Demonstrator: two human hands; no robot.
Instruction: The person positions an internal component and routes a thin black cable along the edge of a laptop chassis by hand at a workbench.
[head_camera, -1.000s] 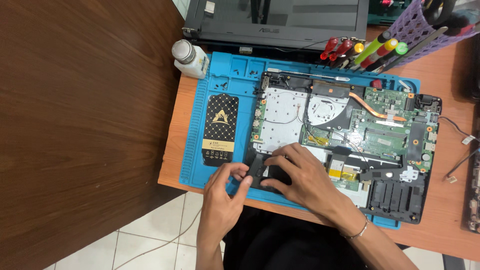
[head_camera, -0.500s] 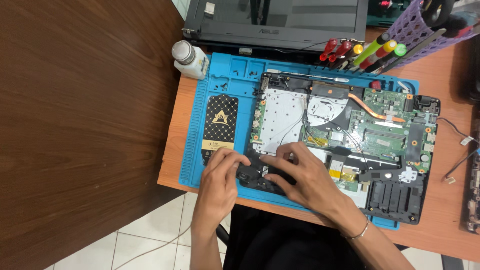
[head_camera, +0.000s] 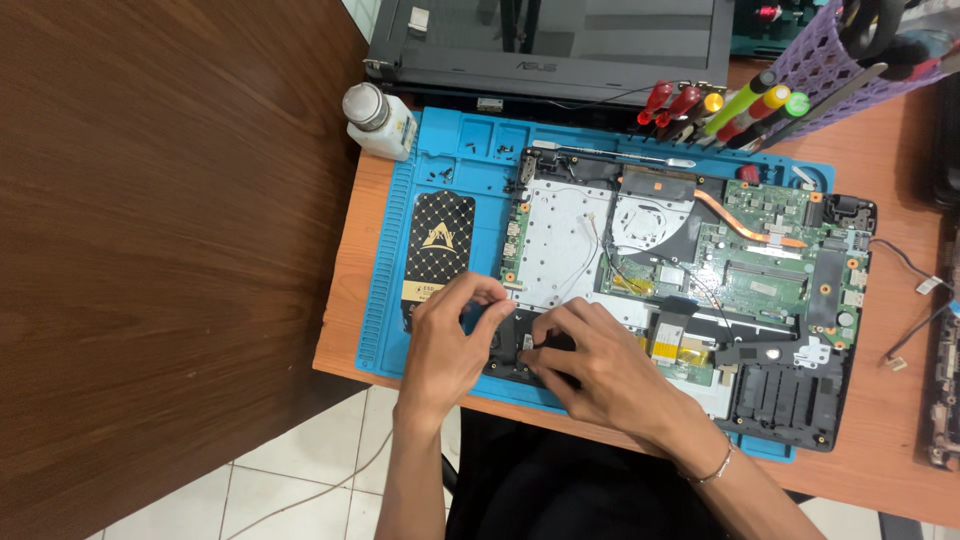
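the fingertips of both hands meet on a small black part (head_camera: 520, 350) at the near-left corner of the opened laptop base (head_camera: 690, 290); it may be a speaker module, but the hands cover too much of it to be sure. the left hand (head_camera: 445, 345) has its thumb and forefinger bent in toward each other over the part's left end, and whether they actually pinch it cannot be told from above. the right hand (head_camera: 600, 365) lies flat with fingers close together, tips pressing on the part's top. a second ago the left hand sat lower, off the mat's near edge, with fingers looser; it has since come up and onto the part, so both hands now work the same spot, while the right hand has barely shifted. the part itself has not moved from its corner. outward from there: the base rests on a blue repair mat (head_camera: 400, 330), with a black and gold patterned card (head_camera: 440, 250) just left of the hands, loose screws (head_camera: 437, 172) near the mat's far edge, a white bottle (head_camera: 378, 120) beyond, and coloured screwdrivers (head_camera: 720, 105) by a purple basket (head_camera: 830, 50).
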